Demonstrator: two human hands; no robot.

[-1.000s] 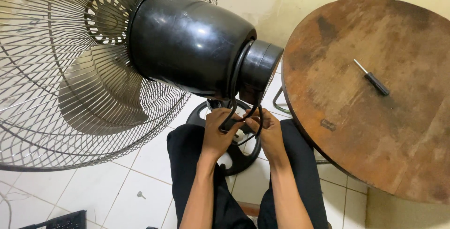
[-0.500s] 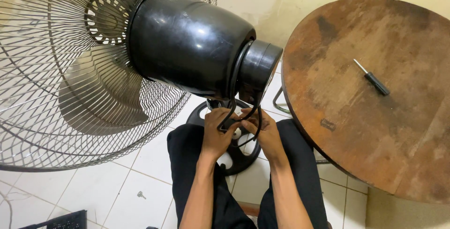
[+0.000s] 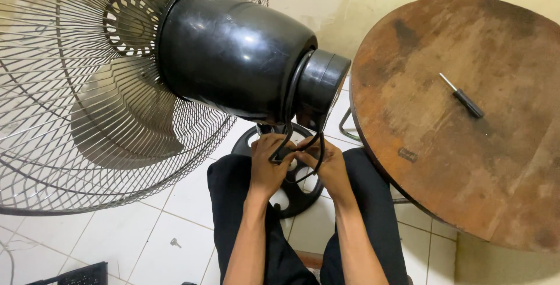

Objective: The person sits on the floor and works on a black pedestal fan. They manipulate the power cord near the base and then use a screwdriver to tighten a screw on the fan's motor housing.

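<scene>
A large standing fan fills the left and centre, its black motor housing (image 3: 233,52) pointing toward me and its wire grille (image 3: 76,104) behind. My left hand (image 3: 266,165) and my right hand (image 3: 328,165) meet just under the housing at the top of the fan's stand. Both hands grip the black cable (image 3: 291,139) that loops down from the rear of the motor. The spot where the fingers meet is partly hidden by the cable. The fan's round black base (image 3: 294,194) lies on the floor between my knees.
A round, worn wooden table (image 3: 466,162) stands at the right with a small black-handled screwdriver (image 3: 464,97) lying on it. White floor tiles (image 3: 151,227) show below the grille, with a small screw (image 3: 173,242) on them. A black object pokes in at the bottom left corner (image 3: 76,274).
Both hands have stayed under the motor housing, with only small finger shifts on the cable. The fan and the screwdriver have not moved.
</scene>
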